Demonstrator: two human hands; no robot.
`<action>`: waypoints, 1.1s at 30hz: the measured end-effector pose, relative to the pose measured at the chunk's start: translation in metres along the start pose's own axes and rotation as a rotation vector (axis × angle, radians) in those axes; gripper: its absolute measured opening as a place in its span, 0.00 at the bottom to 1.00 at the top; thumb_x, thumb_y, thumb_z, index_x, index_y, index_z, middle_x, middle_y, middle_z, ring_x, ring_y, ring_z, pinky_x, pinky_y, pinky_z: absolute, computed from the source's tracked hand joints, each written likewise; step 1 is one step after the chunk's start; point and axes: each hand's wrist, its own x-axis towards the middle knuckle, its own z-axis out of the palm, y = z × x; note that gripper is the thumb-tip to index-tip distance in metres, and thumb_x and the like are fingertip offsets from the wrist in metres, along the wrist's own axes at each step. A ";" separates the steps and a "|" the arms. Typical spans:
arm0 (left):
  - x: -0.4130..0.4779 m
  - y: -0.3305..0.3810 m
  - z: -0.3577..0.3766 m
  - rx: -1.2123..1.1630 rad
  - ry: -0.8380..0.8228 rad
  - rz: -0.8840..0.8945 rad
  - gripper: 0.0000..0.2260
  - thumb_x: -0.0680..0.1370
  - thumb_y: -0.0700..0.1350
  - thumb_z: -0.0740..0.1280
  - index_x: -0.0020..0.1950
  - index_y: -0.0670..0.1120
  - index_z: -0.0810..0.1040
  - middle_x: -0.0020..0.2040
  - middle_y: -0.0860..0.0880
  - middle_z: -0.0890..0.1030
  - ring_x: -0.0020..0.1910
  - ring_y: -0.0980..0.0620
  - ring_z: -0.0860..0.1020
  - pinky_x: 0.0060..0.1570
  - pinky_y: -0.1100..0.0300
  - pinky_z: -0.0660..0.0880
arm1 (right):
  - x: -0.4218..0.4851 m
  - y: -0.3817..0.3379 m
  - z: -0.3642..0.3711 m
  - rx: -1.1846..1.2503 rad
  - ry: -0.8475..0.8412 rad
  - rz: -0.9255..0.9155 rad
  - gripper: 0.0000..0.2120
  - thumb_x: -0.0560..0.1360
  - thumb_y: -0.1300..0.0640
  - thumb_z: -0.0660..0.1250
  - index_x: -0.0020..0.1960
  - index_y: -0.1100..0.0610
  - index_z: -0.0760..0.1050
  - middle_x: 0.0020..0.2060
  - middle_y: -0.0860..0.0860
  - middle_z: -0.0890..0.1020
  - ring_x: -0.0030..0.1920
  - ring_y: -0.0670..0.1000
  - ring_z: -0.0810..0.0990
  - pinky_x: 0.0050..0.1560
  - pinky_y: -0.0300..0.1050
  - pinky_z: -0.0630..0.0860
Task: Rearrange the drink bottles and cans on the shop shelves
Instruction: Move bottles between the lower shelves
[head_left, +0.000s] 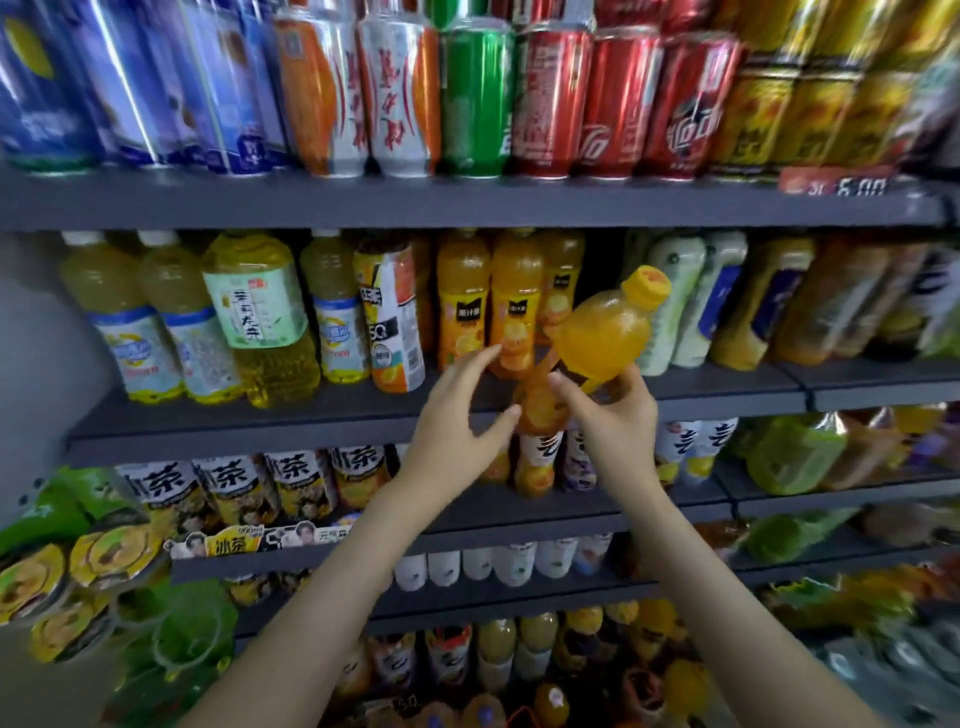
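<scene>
The right hand grips one tipped orange bottle, fingers curled round its bottom, in front of the middle shelf. The left hand holds nothing, fingers spread apart. Three more orange bottles stand behind. Above: three red cans, one green can. The blue cans are too blurry to count.

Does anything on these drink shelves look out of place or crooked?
Yes. A green-labelled tea bottle sits among the blue-labelled bottles on the second shelf, breaking their row. The orange bottle is off the shelf, tilted in the right hand.
</scene>
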 end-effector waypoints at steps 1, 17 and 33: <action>0.005 -0.005 0.004 0.074 0.063 -0.021 0.25 0.78 0.50 0.66 0.73 0.55 0.62 0.73 0.53 0.64 0.71 0.58 0.61 0.66 0.65 0.61 | 0.013 0.006 -0.004 -0.037 0.034 -0.007 0.15 0.70 0.54 0.75 0.54 0.54 0.76 0.47 0.47 0.82 0.47 0.43 0.80 0.45 0.37 0.76; 0.040 -0.056 0.041 0.326 0.289 -0.135 0.21 0.78 0.41 0.64 0.71 0.46 0.68 0.68 0.42 0.67 0.69 0.43 0.64 0.62 0.52 0.68 | 0.131 0.065 0.018 -0.289 -0.132 0.059 0.35 0.74 0.55 0.71 0.74 0.58 0.55 0.64 0.54 0.76 0.63 0.53 0.74 0.63 0.50 0.71; -0.029 -0.028 0.212 0.101 -0.160 -0.156 0.17 0.80 0.44 0.61 0.69 0.47 0.67 0.61 0.51 0.74 0.58 0.52 0.74 0.52 0.55 0.76 | 0.019 0.162 -0.139 -0.351 0.068 0.117 0.08 0.78 0.60 0.63 0.57 0.53 0.69 0.43 0.42 0.76 0.42 0.38 0.76 0.40 0.32 0.70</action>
